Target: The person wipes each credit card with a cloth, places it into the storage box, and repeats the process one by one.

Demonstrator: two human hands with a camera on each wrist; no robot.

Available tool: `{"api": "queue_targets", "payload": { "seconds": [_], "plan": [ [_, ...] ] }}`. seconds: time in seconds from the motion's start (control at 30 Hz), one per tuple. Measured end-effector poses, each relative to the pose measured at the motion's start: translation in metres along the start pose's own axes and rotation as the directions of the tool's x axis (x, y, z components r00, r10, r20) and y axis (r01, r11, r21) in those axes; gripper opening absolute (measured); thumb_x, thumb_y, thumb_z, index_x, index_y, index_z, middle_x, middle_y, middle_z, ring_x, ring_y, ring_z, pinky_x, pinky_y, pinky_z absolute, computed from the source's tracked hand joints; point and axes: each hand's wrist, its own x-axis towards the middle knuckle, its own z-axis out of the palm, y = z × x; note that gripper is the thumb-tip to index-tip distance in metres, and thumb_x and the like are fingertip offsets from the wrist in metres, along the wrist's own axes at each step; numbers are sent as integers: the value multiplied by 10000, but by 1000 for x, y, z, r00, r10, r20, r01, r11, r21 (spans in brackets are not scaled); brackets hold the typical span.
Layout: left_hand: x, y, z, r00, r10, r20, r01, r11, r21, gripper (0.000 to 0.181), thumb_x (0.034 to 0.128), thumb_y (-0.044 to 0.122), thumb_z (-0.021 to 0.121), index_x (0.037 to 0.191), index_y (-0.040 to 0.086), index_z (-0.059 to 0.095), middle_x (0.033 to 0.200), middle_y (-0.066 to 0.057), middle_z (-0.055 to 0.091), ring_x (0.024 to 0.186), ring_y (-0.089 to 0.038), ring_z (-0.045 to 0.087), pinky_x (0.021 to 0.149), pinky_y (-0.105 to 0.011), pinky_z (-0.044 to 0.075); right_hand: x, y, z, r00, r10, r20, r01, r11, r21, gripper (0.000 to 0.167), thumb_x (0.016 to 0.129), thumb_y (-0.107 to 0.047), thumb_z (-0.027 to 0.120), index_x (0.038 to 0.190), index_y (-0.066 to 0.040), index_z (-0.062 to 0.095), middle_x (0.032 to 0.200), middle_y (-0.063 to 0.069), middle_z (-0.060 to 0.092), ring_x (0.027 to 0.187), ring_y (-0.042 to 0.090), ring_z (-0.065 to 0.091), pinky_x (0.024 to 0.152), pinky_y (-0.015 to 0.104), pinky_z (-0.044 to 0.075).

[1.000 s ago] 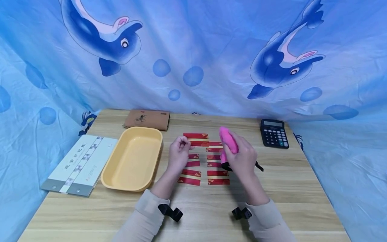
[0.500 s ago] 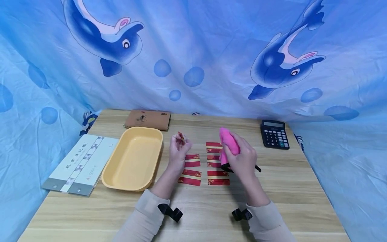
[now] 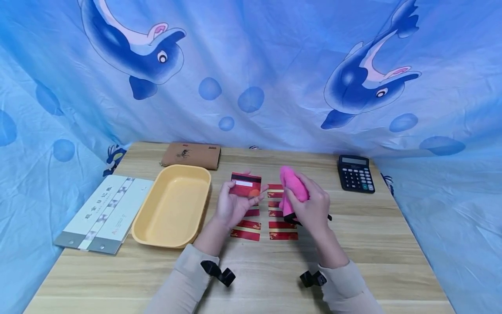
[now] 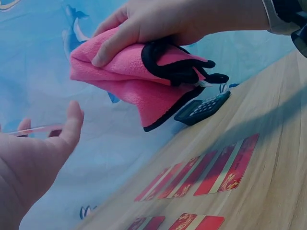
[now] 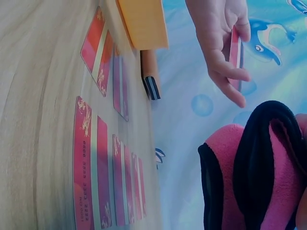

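Note:
My left hand (image 3: pixel 231 210) is turned palm up and holds a red bank card (image 3: pixel 240 190) by its left side, with the thumb on top. The card's back faces up, showing a black stripe and a white strip. From the right wrist view, the card (image 5: pixel 234 50) is seen nearly edge-on. My right hand (image 3: pixel 315 203) grips a folded pink cloth (image 3: pixel 292 182) with black edging, held to the right of the card. In the left wrist view the cloth (image 4: pixel 115 72) hangs above the table, apart from the card. Several red cards (image 3: pixel 283 236) with gold stripes lie below in two columns.
A yellow tray (image 3: pixel 171 244) stands left of the hands. Beyond it lies a brown wallet (image 3: pixel 192 155), and further left a white-and-grey booklet (image 3: pixel 103 213). A black calculator (image 3: pixel 356 173) sits at the back right. A blue dolphin-print curtain (image 3: pixel 251 65) hangs behind the table.
My left hand has lifted the top-left card off the table and turned it from its striped face to its back, palm rolling upward. The cloth has shifted slightly left, toward the card.

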Motion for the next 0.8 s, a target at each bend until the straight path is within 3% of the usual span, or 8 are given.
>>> {"api": "queue_targets", "payload": {
  "seconds": [0.17,0.27,0.37,0.43,0.5,0.6,0.67,0.8],
  "plan": [
    [3,-3,1,994,9,-111,11,984,180,486,1095,198,292,1573,114,306,1479,-292,419,1142,-379,660,889,-426,611,-1,-4,1,1000,-28,7,27,998,53,459,783,-106,868,1212,-34,722,1085,153,749,845,300,727,664,469,632],
    [4,-7,0,986,29,-162,25,947,320,459,1111,209,342,1549,72,361,1392,-293,517,991,-299,723,856,-407,622,-2,-8,2,999,-43,21,41,996,77,456,782,-103,866,1210,-37,723,1083,152,749,842,296,728,644,459,631],
    [6,-11,-1,973,53,-226,46,911,409,394,1097,221,452,1435,25,497,1232,-224,647,864,-226,736,823,-376,631,-3,-12,3,998,-51,29,48,995,93,455,778,-110,870,1205,-41,726,1079,146,750,850,291,727,646,454,632],
    [6,-13,0,957,85,-278,48,896,441,350,1066,219,541,1336,-2,575,1096,-173,712,774,-191,733,775,-346,638,-4,-15,4,998,-55,43,50,993,104,455,780,-118,871,1205,-43,726,1081,142,749,860,281,727,658,448,635],
    [7,-15,1,936,118,-333,43,899,437,319,1027,209,620,1261,-9,625,993,-126,741,703,-166,724,738,-327,641,-5,-18,5,996,-64,60,57,992,113,446,786,-124,867,1201,-40,726,1076,142,749,852,273,725,653,442,635],
    [7,-17,4,918,156,-364,8,912,411,326,1003,190,658,1254,-19,645,979,-115,750,705,-147,730,766,-337,637,-6,-20,8,994,-82,77,75,992,98,428,800,-133,853,1196,-35,726,1073,152,747,831,270,726,630,428,632],
    [7,-18,9,923,153,-352,-9,926,378,330,1022,169,624,1286,-29,630,1038,-137,741,766,-151,741,838,-367,618,-7,-21,9,993,-93,73,89,994,57,412,806,-139,842,1188,-35,728,1059,157,748,805,274,724,598,421,621],
    [3,-20,21,957,104,-270,-17,952,306,374,1080,156,491,1393,-42,546,1232,-208,672,970,-183,731,999,-428,534,-7,-20,13,992,-119,31,121,990,-78,385,809,-158,836,1165,-46,740,1008,154,752,785,296,720,574,435,600]
  ]
}}
